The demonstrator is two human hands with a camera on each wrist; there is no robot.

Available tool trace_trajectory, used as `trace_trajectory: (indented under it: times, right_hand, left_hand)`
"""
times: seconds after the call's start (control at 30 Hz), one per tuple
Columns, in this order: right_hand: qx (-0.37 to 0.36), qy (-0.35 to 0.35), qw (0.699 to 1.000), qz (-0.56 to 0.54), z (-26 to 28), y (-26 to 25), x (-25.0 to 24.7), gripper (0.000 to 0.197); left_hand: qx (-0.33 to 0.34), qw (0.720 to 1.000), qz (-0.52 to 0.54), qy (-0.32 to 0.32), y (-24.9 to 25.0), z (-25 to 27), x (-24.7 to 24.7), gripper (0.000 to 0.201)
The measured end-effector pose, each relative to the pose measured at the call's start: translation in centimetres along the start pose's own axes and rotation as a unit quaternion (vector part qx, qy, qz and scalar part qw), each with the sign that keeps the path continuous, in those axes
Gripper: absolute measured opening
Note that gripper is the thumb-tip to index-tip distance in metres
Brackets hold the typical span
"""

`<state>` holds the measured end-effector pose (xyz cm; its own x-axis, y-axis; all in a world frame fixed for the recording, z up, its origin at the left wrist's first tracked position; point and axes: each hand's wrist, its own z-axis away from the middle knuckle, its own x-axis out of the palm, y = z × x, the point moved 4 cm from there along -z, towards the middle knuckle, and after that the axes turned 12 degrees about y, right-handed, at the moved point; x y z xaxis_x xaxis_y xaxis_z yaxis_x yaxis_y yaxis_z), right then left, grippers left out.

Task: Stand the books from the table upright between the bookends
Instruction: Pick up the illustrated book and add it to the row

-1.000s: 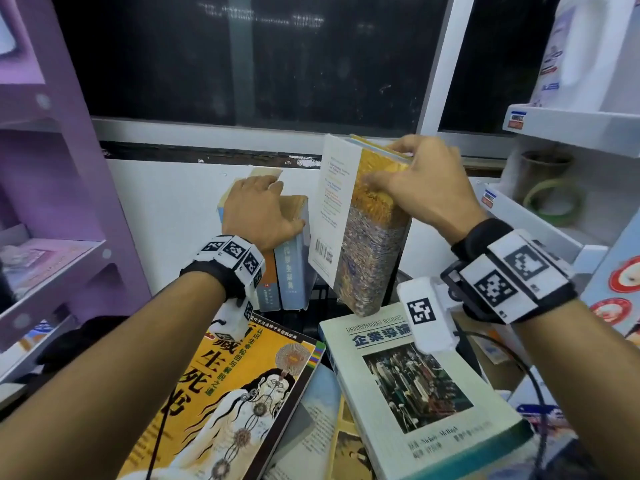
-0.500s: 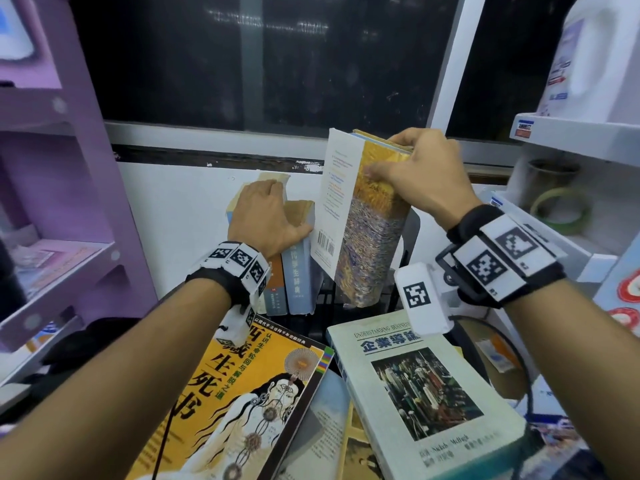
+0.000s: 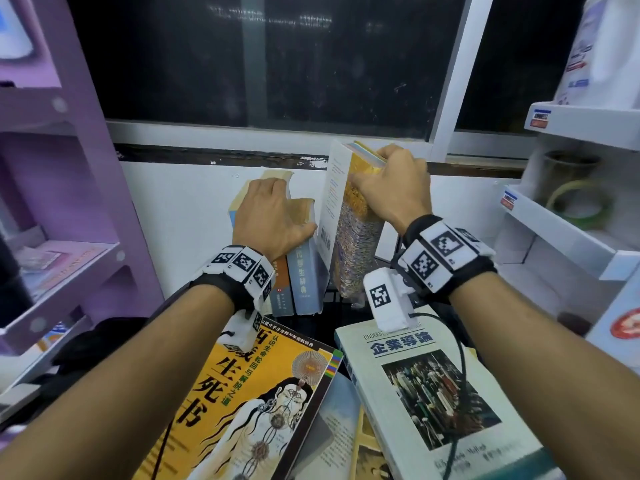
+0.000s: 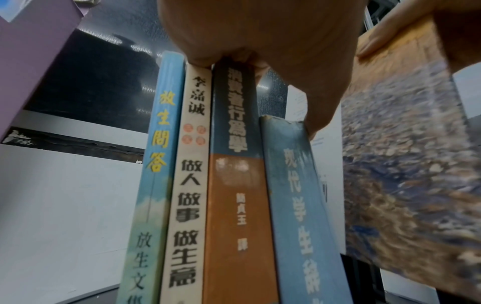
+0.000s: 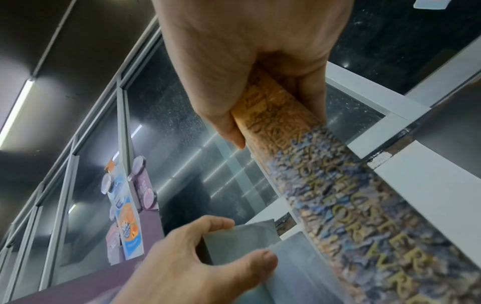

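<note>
Several books stand upright in a row (image 3: 304,271); their spines fill the left wrist view (image 4: 234,185). My left hand (image 3: 273,213) lies over their tops, fingers curled over the far edge and thumb against the blue dictionary (image 4: 294,195). My right hand (image 3: 388,188) grips the top of a thick book with a gold and blue mottled spine (image 3: 356,244) (image 5: 338,205), held nearly upright just right of the row. A yellow book (image 3: 242,403) and a white and green book (image 3: 433,393) lie flat on the table. A black bookend base (image 3: 332,299) shows under the row.
A purple shelf unit (image 3: 69,254) stands close on the left and white shelves (image 3: 571,244) on the right, one with a green tape roll (image 3: 581,202). Dark window and white wall (image 3: 180,202) sit right behind the row. More flat books (image 3: 332,427) lie between the two big ones.
My right hand has brought the thick mottled book lower, more upright and closer to the blue dictionary. The left hand has stayed on the row's tops.
</note>
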<state>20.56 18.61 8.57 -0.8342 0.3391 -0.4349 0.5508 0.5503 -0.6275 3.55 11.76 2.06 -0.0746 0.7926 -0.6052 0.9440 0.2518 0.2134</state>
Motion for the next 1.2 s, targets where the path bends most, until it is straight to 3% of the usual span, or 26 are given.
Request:
trace_trajectory:
  times: [0.23,0.53,0.7,0.8,1.0,1.2]
  right_hand:
    - [0.007,-0.017,0.999,0.027,0.3,1.7,2.9,0.043]
    - [-0.041,-0.016,0.995,0.094,2.1,2.6,4.9,0.044]
    - [-0.045,-0.015,0.998,0.038,2.7,3.5,5.5,0.042]
    - [-0.049,-0.033,0.998,0.02,2.8,3.5,5.9,0.042]
    - [-0.042,-0.068,0.997,0.017,2.0,3.6,6.5,0.055]
    - [-0.061,-0.102,0.992,0.037,1.6,3.4,7.2,0.065]
  left_hand:
    - [-0.008,1.0,-0.001,-0.002,0.0,0.1,0.3,0.077]
    - [-0.004,1.0,-0.003,-0.007,-0.2,0.0,0.0,0.08]
    - [0.002,1.0,0.008,0.0,-0.8,-0.1,-0.6,0.081]
    - [0.026,0.999,-0.037,0.0,-1.5,-0.5,-1.0,0.082]
    - [-0.001,0.999,0.006,-0.037,-2.5,-0.2,-1.0,0.082]
    - [0.018,0.999,0.013,-0.039,-2.1,0.0,-0.9,0.085]
